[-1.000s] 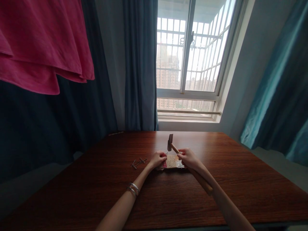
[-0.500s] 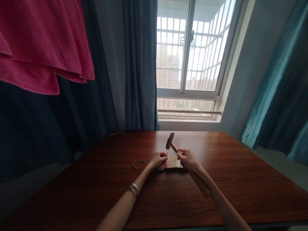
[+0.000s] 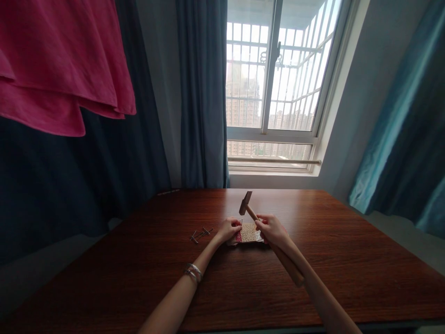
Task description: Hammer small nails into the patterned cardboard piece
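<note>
My right hand grips a wooden-handled hammer high on the handle, close to the metal head, which is raised a little above the table. My left hand pinches a thin upright nail at the left edge of a small flat dotted piece with a red end. The piece lies on the dark wooden table between my two hands. Bracelets sit on my left wrist.
Several loose nails lie on the table left of my left hand. Beyond the far table edge are a window and blue curtains. A pink cloth hangs at the upper left.
The hammer head has risen slightly and tilted a little to the left above the nail. My left hand has kept its pinch.
</note>
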The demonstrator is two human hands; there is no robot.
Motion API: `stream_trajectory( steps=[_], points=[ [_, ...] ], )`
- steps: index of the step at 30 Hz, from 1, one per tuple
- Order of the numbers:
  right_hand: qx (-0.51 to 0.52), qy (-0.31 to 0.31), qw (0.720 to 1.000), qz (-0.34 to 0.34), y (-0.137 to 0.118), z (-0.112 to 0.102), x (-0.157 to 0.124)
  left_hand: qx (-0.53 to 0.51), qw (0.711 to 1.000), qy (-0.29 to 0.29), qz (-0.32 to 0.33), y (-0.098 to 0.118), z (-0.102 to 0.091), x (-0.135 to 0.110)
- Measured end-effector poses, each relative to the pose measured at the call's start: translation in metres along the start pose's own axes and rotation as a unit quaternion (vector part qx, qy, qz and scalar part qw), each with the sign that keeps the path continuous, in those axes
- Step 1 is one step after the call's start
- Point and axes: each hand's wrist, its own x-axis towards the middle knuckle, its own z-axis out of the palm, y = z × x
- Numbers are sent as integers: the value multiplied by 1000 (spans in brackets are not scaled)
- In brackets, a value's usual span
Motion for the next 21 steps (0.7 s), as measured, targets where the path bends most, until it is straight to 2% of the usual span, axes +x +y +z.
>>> stream_trajectory(
  steps=[4,10,21],
  points=[
    [-14,-21,1000,8,1,-2,2,-5,1000,-1,-1,-1,0,0],
    [27,14,999,-14,1,-3,2,6,1000,-8,-5,5,-3,0],
    [21,2,1000,10,14,-2,-1,7,1000,-9,1,0,-1,0]
  ],
)
